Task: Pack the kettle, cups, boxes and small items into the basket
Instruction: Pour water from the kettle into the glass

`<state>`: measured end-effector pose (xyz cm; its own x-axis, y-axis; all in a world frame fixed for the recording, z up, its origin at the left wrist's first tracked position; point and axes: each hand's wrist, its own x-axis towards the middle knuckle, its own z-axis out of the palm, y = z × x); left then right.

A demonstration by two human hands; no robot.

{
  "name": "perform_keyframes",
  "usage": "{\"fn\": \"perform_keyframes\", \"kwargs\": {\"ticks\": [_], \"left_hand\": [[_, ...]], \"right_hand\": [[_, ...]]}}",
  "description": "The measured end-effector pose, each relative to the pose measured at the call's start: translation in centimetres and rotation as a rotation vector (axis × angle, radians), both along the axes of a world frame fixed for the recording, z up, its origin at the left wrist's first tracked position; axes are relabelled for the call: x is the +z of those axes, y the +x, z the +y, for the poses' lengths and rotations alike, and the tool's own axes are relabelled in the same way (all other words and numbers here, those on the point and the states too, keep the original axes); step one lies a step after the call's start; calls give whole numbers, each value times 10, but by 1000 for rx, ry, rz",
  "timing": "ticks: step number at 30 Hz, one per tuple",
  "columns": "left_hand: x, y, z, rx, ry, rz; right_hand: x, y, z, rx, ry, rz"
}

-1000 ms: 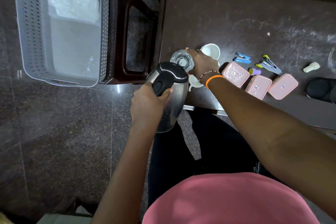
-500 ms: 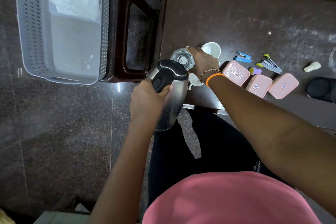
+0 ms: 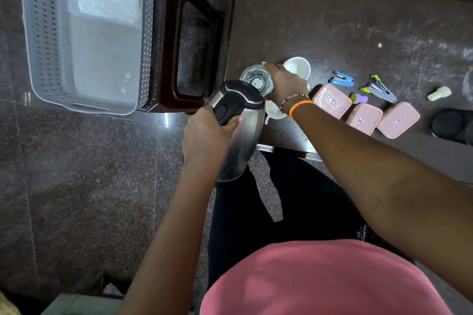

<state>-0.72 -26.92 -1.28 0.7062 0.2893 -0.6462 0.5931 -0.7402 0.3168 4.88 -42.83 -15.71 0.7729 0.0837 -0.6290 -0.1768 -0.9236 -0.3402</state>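
Observation:
My left hand (image 3: 204,133) grips the black handle of a steel kettle (image 3: 243,140), held in the air off the table's near left corner. My right hand (image 3: 284,82) is closed around a clear glass (image 3: 254,79) at that corner. A white cup (image 3: 298,66) stands just right of the glass, and another white cup (image 3: 273,111) shows partly under my wrist. Three pink boxes (image 3: 331,101) (image 3: 363,119) (image 3: 398,120) sit in a row to the right. The grey perforated basket (image 3: 46,41) rests at the upper left with a white bag in it.
A dark brown stool (image 3: 194,51) stands between basket and table. On the table (image 3: 358,20) lie a blue clip (image 3: 341,79), a purple-yellow item (image 3: 358,98), yellow-tipped tongs (image 3: 378,88), a pale small bottle (image 3: 439,93) and a black round base (image 3: 448,124).
The kettle and my left hand have shifted only slightly. My right hand stays closed on the glass; the view has tilted a little.

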Motion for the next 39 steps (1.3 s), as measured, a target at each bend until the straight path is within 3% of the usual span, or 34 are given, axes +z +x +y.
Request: {"fn": "perform_keyframes", "kwargs": {"ticks": [39], "left_hand": [[-3, -2, 0, 13, -24, -54]], "right_hand": [[-2, 0, -2, 16, 14, 0]]}}
